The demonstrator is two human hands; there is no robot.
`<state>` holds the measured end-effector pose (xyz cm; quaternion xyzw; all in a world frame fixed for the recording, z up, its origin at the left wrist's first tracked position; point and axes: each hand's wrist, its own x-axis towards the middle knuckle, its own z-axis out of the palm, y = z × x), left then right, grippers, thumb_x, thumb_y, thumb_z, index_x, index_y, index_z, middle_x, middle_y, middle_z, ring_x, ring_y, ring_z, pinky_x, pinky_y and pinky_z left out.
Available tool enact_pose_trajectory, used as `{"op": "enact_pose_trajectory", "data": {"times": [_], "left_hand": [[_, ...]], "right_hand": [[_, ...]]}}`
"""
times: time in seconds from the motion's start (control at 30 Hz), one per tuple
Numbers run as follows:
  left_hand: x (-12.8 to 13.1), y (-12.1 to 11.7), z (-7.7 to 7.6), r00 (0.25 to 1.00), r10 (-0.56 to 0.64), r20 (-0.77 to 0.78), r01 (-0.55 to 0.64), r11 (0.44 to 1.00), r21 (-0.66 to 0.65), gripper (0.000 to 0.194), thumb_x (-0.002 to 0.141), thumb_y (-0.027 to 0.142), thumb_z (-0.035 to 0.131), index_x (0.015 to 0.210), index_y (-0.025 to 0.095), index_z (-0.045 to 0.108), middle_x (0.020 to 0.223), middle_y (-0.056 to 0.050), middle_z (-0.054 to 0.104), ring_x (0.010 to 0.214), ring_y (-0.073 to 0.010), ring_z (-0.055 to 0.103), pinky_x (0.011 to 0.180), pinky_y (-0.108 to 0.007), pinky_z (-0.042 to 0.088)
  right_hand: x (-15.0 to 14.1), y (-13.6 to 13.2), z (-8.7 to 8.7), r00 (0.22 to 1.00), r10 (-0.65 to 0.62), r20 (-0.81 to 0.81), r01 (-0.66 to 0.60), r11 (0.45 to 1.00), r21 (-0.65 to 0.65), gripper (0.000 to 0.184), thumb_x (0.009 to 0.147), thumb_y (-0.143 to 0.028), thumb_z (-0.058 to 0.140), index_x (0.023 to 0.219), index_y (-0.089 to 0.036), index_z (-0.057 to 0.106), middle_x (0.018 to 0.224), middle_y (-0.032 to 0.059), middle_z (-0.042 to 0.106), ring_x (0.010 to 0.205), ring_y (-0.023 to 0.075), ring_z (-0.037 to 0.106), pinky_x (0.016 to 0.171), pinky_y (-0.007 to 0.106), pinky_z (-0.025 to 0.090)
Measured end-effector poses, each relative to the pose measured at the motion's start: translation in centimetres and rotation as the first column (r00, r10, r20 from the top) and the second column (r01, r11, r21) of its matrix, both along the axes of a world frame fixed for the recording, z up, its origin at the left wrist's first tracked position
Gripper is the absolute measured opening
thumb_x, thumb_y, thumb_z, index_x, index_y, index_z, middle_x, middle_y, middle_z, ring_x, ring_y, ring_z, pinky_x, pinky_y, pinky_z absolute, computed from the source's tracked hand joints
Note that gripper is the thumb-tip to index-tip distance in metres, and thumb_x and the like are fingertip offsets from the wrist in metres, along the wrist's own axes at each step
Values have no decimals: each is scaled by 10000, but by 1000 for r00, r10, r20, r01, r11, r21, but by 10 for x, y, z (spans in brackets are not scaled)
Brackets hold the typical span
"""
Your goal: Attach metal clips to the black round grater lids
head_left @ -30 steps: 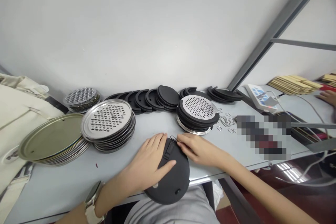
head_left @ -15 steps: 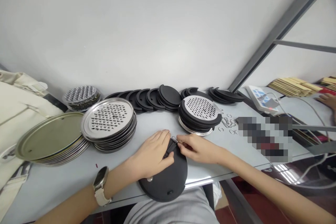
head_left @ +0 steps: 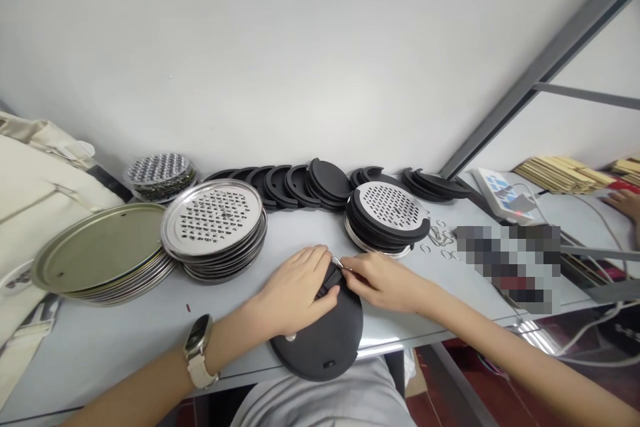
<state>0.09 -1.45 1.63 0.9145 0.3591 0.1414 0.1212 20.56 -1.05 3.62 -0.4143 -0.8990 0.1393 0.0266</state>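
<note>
A round black disc lies at the near edge of the grey table, partly over the edge. My left hand rests on its far left part, fingers curled down and pressing on it. My right hand is closed in a pinch on a small metal ring at the disc's far rim, next to a black tab on the disc. The fingertips of both hands almost meet there. A watch is on my left wrist.
Stacks of perforated metal discs, plain metal trays and black rings line the back. A black stack topped by a perforated disc stands right of centre, loose metal rings beside it. Another person's hand is at far right.
My left hand has curled and slid up toward the tab. My right hand keeps the ring at the disc's rim. The view has shifted slightly.
</note>
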Motion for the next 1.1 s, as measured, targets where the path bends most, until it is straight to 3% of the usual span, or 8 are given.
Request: {"op": "enact_pose_trajectory", "data": {"times": [0.17,0.3,0.4,0.67,1.1], "left_hand": [[-1,-1,0,1000,8,15,-8,1000,-27,480,920,332,449,1327,83,403,1318,-182,516,1236,-291,482,1040,-439,411],[-3,-1,-2,995,-66,73,68,997,-31,544,949,305,412,1457,194,252,1457,-89,417,1345,-239,380,1116,-430,332],[-3,-1,-3,991,-98,93,102,994,-36,507,962,276,390,1454,225,276,1479,-42,395,1366,-205,351,1141,-405,301],[-2,-2,-1,994,-60,89,66,996,-66,505,954,275,411,1441,188,310,1452,-65,433,1353,-205,372,1119,-393,335],[-1,-2,-2,992,-74,98,77,996,-33,465,961,255,395,1415,175,334,1439,-87,446,1347,-228,380,1120,-430,328]], "right_hand": [[8,-6,-1,999,26,26,-26,1000,-2,195,944,-208,358,800,-180,486,642,15,565,526,125,464,542,239,291],[10,-8,-1,999,36,12,-36,999,-31,167,940,-192,362,848,-170,499,682,29,594,543,130,495,546,239,308],[9,-6,0,998,59,19,-58,998,-39,151,934,-182,366,878,-165,505,701,36,615,555,134,515,550,244,311],[1,-10,1,990,22,140,-40,991,125,224,964,-213,327,895,-144,528,714,68,642,595,163,552,594,289,291],[1,-17,-14,983,12,183,-52,975,216,254,982,-184,292,907,-128,527,664,54,622,538,162,522,550,301,240]]}}
